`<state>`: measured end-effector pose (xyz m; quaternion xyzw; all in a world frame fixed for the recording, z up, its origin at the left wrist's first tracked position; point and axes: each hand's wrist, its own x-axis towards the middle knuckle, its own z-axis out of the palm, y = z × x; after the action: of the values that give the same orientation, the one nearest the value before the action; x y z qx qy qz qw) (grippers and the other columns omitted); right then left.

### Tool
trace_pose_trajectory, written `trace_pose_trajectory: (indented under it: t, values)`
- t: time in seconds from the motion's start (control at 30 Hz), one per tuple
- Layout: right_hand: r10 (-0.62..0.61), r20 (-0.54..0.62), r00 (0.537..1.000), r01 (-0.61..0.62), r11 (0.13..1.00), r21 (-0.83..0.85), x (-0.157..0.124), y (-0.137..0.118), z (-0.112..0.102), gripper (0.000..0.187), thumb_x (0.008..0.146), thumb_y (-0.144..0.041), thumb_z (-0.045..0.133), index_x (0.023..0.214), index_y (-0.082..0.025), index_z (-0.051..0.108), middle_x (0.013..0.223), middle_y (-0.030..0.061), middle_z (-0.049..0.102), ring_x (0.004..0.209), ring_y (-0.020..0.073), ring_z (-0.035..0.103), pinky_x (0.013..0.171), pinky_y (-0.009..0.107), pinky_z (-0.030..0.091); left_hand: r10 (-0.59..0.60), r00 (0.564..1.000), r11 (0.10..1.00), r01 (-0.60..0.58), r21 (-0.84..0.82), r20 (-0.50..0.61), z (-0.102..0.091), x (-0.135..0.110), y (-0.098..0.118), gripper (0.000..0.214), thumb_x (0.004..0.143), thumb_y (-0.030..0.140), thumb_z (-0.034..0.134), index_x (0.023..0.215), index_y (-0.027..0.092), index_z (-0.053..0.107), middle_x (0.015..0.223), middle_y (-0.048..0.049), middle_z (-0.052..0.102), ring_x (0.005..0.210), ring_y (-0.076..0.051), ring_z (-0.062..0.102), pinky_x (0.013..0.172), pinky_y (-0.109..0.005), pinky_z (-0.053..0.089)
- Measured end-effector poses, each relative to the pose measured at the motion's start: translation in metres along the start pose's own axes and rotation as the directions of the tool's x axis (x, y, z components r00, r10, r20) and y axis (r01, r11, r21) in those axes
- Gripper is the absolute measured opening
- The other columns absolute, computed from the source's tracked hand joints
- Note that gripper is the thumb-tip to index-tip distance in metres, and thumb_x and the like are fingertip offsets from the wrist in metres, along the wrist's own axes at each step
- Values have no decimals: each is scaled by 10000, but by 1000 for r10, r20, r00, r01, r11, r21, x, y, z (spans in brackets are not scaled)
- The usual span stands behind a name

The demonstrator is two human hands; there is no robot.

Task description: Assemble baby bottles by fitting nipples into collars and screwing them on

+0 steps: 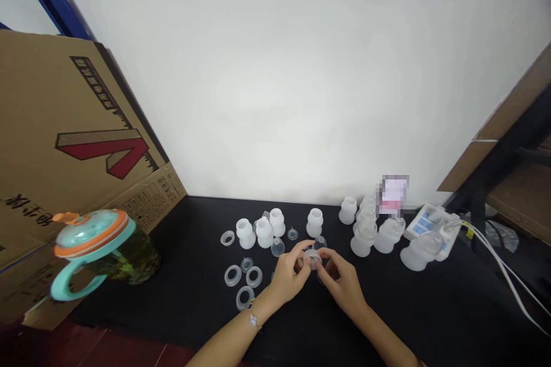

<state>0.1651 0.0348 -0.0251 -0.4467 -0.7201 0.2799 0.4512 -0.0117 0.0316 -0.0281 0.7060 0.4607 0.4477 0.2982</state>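
My left hand [291, 270] and my right hand [342, 282] meet over the black table, fingers pinched around one translucent bottle collar [312, 258]. Whether a nipple sits inside that collar is hard to make out. A clear dome cap [319, 242] lies just behind my fingers, and another clear dome cap [278, 248] is left of them. Loose screw collars [253, 277] and a clear silicone nipple [247, 265] lie left of my left hand. Farther back rests a second nipple [293, 233]. A white open-necked bottle [314, 223] stands behind my hands.
More open bottles [264, 233] stand at back left. Several bottles, some capped [390, 235], cluster at right, one capped bottle [420, 251] leaning by a white power strip [434, 226] with cables. A lidded pitcher [133, 255] and cardboard box [77, 126] are left; a white wall [275, 80] rises behind.
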Motion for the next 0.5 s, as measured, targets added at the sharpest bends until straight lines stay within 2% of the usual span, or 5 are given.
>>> trace_pose_trajectory:
  t: [0.2, 0.5]
  values:
    - [32, 4, 999, -32, 999, -22, -1, 4, 1, 270, 932, -460, 601, 986, -211, 690, 604, -24, 601, 508, 150, 561, 465, 234, 421, 8, 999, 998, -10, -63, -46, -6, 3, 3, 351, 897, 232, 586, 1245, 190, 573, 869, -12, 676, 578, -104, 599, 568, -208, 477]
    - [45, 18, 999, -44, 998, -35, 0, 6, 1, 246, 931, -432, 601, 977, -207, 688, 599, -36, 558, 518, 148, 548, 485, 239, 403, 22, 1000, 1000, -22, -7, -6, -2, 2, 5, 290, 943, 257, 550, 1220, 199, 616, 833, -22, 721, 617, -137, 644, 599, -223, 503]
